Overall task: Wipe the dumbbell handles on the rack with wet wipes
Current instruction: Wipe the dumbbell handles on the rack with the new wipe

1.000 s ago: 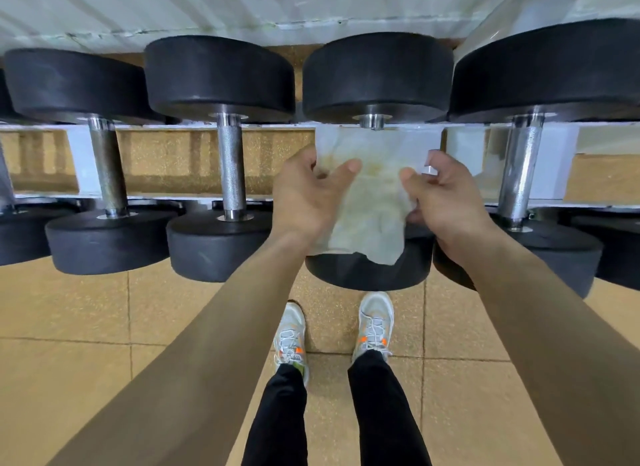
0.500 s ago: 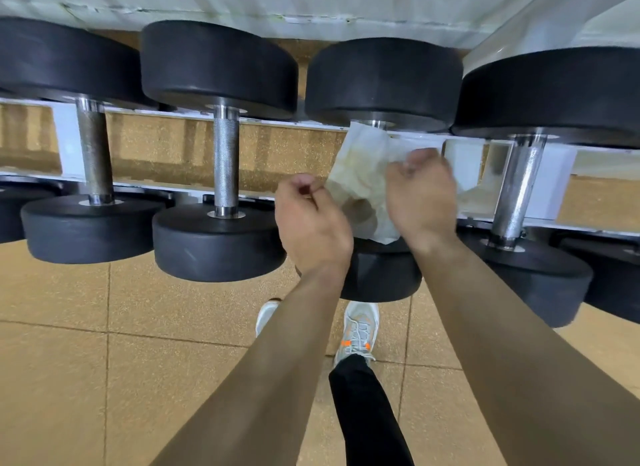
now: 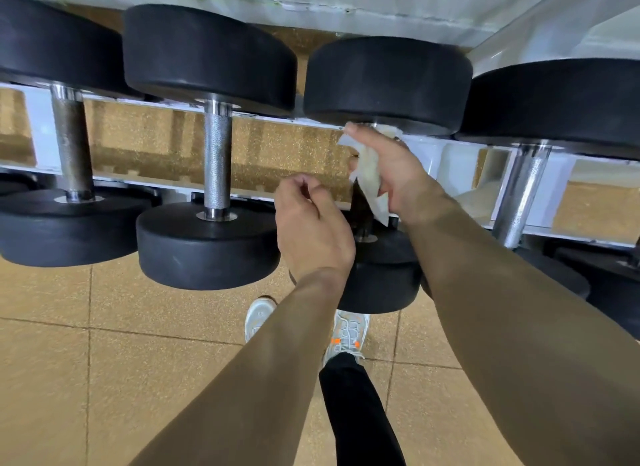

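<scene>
Several black dumbbells lie across a white rack [image 3: 433,153]. My right hand [image 3: 398,174] wraps a stained white wet wipe [image 3: 369,174] around the handle of the third dumbbell [image 3: 388,81], just under its far head. That handle [image 3: 362,219] shows dark only below the wipe. My left hand [image 3: 311,226] hovers just left of that handle, fingers loosely curled and holding nothing. The neighbouring knurled steel handle [image 3: 217,160] stands bare to the left.
Another dumbbell with a dull handle [image 3: 71,143] sits at far left, and one with a shiny handle [image 3: 523,191] at right. Tan speckled floor tiles [image 3: 104,361] lie below, with my shoes [image 3: 349,330] under the rack's front edge.
The wipe was spread between both hands; my left hand has let go and dropped back, while my right hand has closed the wipe around the third dumbbell's handle.
</scene>
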`<state>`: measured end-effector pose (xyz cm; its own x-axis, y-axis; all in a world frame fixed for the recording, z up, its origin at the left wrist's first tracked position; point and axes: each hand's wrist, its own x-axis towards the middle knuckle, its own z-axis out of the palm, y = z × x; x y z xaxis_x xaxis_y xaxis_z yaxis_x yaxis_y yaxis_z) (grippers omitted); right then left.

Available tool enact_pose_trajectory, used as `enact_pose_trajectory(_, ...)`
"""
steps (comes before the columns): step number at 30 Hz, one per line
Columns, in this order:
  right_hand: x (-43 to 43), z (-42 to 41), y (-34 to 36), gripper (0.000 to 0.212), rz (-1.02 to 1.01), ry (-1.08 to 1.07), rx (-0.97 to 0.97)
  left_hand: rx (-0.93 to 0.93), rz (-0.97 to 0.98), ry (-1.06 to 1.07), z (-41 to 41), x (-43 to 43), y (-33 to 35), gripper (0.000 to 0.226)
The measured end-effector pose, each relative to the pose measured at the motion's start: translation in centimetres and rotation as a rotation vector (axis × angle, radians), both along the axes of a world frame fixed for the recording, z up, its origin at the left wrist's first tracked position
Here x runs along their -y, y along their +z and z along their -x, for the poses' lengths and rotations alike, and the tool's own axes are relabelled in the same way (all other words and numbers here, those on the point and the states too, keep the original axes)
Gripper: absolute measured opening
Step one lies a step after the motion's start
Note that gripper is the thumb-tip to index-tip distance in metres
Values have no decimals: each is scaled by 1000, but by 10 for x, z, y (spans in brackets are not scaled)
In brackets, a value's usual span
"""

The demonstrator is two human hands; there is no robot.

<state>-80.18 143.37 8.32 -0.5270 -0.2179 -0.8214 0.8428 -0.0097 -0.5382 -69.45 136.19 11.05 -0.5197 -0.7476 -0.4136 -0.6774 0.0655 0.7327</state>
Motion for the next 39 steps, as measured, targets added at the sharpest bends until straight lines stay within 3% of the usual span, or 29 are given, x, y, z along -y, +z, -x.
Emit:
enact_pose_trajectory(2,-4,-13,-5,22,-23,119,9,3,15,-14,0,1,0,16)
enact_pose_trajectory(5,-11,-34,-10,47,-112,308,37,28,18,-16,1,1,2,18)
enact_pose_trajectory(7,-9,-30,-10,45,-160,362,40,39,32,4,1,1,2,21)
enact_pose_trajectory(10,-2,-10,-7,26,-157,225,9,50,38,-2,1,2,0,23)
enact_pose_trajectory(13,2,8,-1,33,-113,102,3,53,34,-22,0,2,0,23)
enact_pose_trajectory(18,-10,-23,-7,27,-56,216,12,55,40,-40,0,2,1,23)
enact_pose_trajectory(22,-14,-36,-8,8,-74,289,93,45,59,-52,1,3,0,25)
enact_pose_trajectory(23,-12,-34,-7,9,-99,291,99,48,60,-50,0,3,-1,25)
enact_pose_trajectory(26,0,-30,-3,45,-170,193,83,43,54,-38,0,2,-1,28)
enact_pose_trajectory(28,8,-21,-1,51,-187,87,34,39,55,-37,0,2,-2,31)
enact_pose_trajectory(30,9,-7,11,47,-164,52,24,24,47,-41,0,2,-1,32)
enact_pose_trajectory(32,5,3,21,26,-156,67,37,27,43,-37,0,2,-2,33)
enact_pose_trajectory(33,1,5,20,26,-102,70,70,34,41,-34,-1,2,-3,33)
enact_pose_trajectory(36,-7,-2,-1,57,162,22,260,38,29,-33,0,2,-3,32)
enact_pose_trajectory(39,-15,-17,-26,38,150,61,320,35,39,-49,1,3,-2,37)
